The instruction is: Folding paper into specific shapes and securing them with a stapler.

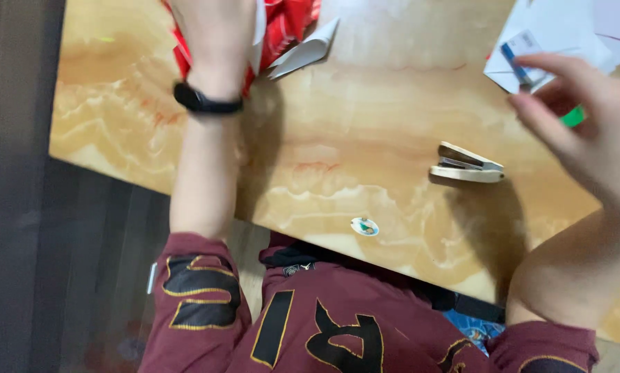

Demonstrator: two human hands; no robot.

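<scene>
Left hand [217,34], black band on the wrist, lies flat on red paper [282,24] at the table's far edge; fingers cut off by the frame, so can't tell if it grips or just presses. A folded white paper piece [303,54] sits just beside that hand. Right hand [586,131] hovers with fingers spread and loose, holding nothing, fingertips near white papers [559,34] with a blue strip. Beige stapler [466,166] lies on the marble-look table [337,117] just inward of the right hand, not touched. Small round sticker [364,226] near the table's near edge.
</scene>
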